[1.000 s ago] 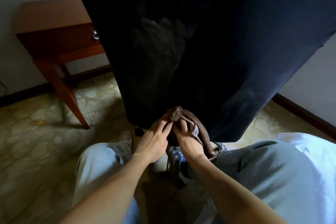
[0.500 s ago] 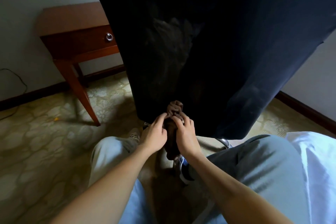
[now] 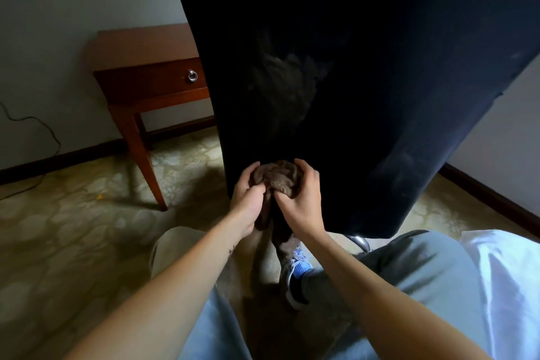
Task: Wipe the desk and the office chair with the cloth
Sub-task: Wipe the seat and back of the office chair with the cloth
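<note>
Dim room, with pale patterned floor (image 3: 73,228) and a grey wall (image 3: 58,9) at the upper left. At centre frame, grips a bunched brown cloth (image 3: 277,178) in both hands: left hand (image 3: 247,202) on the left side of the bundle with fingers curled into the folds, right hand (image 3: 304,204) on the right side with thumb and fingers wrapped round it. Holds the bundle low in front of the dark back of the office chair (image 3: 365,82); cannot tell whether touching. Loose tail of cloth hanging down between the wrists. Below that, a blue and grey shoe (image 3: 298,269) and light grey trousers (image 3: 423,272) at lower right. Left of the chair, a wooden desk (image 3: 146,44) against the wall, with a ring pull (image 3: 192,75) on its drawer. Thin cable (image 3: 43,131) at far left.
</note>
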`<state>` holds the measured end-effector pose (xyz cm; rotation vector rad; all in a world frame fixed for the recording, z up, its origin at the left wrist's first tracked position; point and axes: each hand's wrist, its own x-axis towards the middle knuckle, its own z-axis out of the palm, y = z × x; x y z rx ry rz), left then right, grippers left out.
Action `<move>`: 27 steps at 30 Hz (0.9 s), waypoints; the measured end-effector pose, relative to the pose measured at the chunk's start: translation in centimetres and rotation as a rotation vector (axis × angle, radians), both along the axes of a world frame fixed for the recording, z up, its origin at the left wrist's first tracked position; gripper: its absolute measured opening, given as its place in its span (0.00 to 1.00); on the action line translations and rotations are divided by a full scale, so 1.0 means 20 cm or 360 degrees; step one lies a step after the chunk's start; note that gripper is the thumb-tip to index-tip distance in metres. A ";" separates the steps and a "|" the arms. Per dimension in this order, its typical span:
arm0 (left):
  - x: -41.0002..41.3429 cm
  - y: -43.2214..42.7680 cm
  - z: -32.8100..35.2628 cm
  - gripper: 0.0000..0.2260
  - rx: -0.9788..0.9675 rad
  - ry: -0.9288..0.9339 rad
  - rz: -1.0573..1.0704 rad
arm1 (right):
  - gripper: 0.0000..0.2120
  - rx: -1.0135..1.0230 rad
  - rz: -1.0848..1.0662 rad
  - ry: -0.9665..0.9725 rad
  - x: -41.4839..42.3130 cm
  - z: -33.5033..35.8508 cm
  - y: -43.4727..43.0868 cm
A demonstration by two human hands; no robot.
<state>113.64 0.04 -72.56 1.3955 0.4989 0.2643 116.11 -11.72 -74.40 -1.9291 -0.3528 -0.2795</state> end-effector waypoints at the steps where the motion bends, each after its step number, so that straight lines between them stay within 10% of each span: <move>1: 0.00 0.00 0.03 0.22 0.0024 -0.0044 0.0034 | 0.34 -0.0002 0.0036 0.0026 -0.01 0.02 0.01; 14: -0.08 0.04 0.49 0.15 0.0237 -0.0366 0.0024 | 0.24 0.0449 0.0037 0.0178 -0.12 0.39 0.05; 27: -0.10 0.07 0.83 0.10 0.0910 -0.0797 0.0341 | 0.19 0.0495 -0.0132 -0.0419 -0.14 0.84 -0.01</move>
